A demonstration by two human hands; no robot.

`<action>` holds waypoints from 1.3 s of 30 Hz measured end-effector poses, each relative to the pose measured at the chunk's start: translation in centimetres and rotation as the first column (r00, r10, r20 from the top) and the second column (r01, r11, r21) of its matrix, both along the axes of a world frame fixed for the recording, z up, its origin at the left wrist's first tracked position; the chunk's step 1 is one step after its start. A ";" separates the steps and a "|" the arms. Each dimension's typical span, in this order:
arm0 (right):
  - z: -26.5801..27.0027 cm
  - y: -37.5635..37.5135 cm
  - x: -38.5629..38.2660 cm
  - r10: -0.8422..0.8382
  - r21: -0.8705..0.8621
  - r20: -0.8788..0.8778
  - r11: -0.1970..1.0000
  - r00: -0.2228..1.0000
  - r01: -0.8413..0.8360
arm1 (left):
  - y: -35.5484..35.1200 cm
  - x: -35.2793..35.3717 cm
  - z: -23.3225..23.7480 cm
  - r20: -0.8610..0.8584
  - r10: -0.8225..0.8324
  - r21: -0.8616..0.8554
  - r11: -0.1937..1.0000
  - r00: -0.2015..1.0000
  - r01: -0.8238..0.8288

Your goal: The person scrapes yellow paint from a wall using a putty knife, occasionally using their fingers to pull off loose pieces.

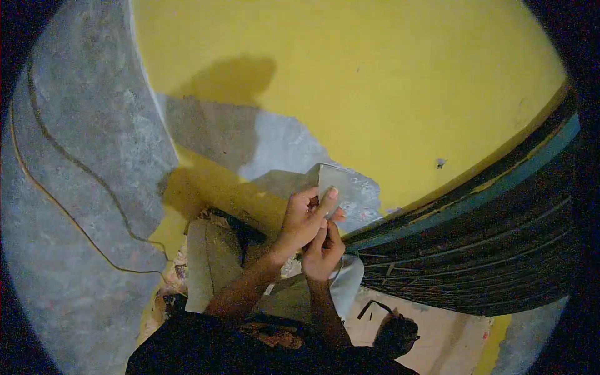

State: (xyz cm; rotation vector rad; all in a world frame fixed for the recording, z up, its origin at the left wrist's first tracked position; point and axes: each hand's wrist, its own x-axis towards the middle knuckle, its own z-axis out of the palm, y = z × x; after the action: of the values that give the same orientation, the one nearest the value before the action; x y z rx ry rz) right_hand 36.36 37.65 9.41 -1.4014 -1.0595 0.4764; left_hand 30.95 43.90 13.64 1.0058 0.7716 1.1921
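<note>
My left hand [304, 220] grips a flat, pale grey rectangular plate [330, 178], its thumb lying across the front face. Behind the plate, the other fingers are partly hidden. Just below, my right hand [324, 255] has thumb and fingers pinched together at the plate's lower edge. What sits between those fingertips is too small to make out. Both hands are close together above my lap, in front of the wall.
A yellow wall [387, 81] has a grey unpainted patch [284, 140] and a small hole [441, 164]. Dark slatted metalwork [475, 262] stands at the right. Cables [69, 219] run along the grey surface at left. A black strapped object [397, 331] lies at lower right.
</note>
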 end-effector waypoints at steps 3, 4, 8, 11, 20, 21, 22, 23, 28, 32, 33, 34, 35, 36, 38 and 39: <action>1.1 0.1 -0.1 0.009 0.002 -0.051 1.000 0.999 -0.009 | 0.3 -0.3 0.8 -0.061 0.000 -0.040 0.999 0.998 -0.003; 1.1 0.0 0.0 0.005 0.004 -0.049 1.000 0.999 -0.004 | 0.5 -0.4 1.0 -0.130 0.004 -0.016 1.000 0.992 -0.007; 0.9 0.1 1.1 0.038 -0.011 0.022 0.999 0.999 -0.038 | 0.6 0.3 0.6 -0.013 -0.048 -0.064 0.997 0.999 0.047; 1.8 -0.1 2.1 0.054 -0.039 0.099 0.998 0.994 -0.050 | 0.4 1.0 0.9 0.083 0.003 -0.140 0.990 0.997 0.008; 10.7 3.6 1.9 0.174 -0.099 0.395 0.984 0.902 -0.147 | 2.9 -0.6 6.5 0.277 0.107 -0.008 0.994 0.955 -0.109; 10.8 3.9 1.7 0.223 -0.102 0.432 0.975 0.874 -0.198 | 2.8 -0.9 6.1 0.282 0.146 -0.027 0.989 0.948 -0.145; 10.0 3.9 1.4 0.224 -0.096 0.433 0.975 0.873 -0.203 | 2.7 -1.1 5.6 0.287 0.185 -0.045 0.983 0.940 -0.180; 8.3 3.4 0.9 0.160 -0.044 0.418 0.987 0.894 -0.156 | 2.8 -1.5 3.7 0.150 0.130 -0.053 0.991 0.980 -0.123; 1.5 0.0 1.3 0.062 -0.017 0.029 0.998 0.998 -0.061 | 0.7 -1.5 -0.2 -0.146 0.174 0.014 0.985 0.974 -0.174; 1.6 -1.5 1.5 -0.118 0.164 0.319 0.984 0.940 0.068 | -1.7 -0.9 0.0 0.199 0.086 0.116 0.987 0.976 -0.111; 2.5 -2.0 1.7 -0.125 0.149 0.436 0.987 0.891 0.065 | -1.8 -1.4 -0.7 -0.080 0.159 0.270 0.954 0.984 -0.132; 2.7 -2.0 1.8 -0.125 0.146 0.437 0.987 0.891 0.067 | -2.0 -1.5 -1.0 -0.340 0.261 0.415 0.904 0.904 -0.105; 2.9 -1.9 1.8 -0.146 0.138 0.454 0.986 0.879 0.093 | -2.1 -1.3 -0.4 -0.340 0.257 0.413 0.905 0.904 -0.102; 3.1 -1.8 1.8 -0.166 0.131 0.470 0.984 0.867 0.117 | -2.1 -0.9 0.6 -0.199 0.105 0.237 0.970 0.974 -0.056; 4.4 -2.3 1.5 -0.118 0.033 0.438 0.993 0.891 0.115 | -1.6 0.0 0.7 -0.023 -0.025 0.065 0.998 0.999 0.027; 4.9 -2.5 1.4 -0.073 -0.064 0.402 0.992 0.913 0.107 | -0.9 0.6 -0.2 -0.009 0.043 0.115 0.992 0.999 -0.041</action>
State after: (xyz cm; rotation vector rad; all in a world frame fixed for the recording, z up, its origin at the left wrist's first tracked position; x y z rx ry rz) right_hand 37.76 35.17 14.29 -1.6600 -1.3052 0.1682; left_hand 31.56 42.96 13.46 1.0967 0.7433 1.2796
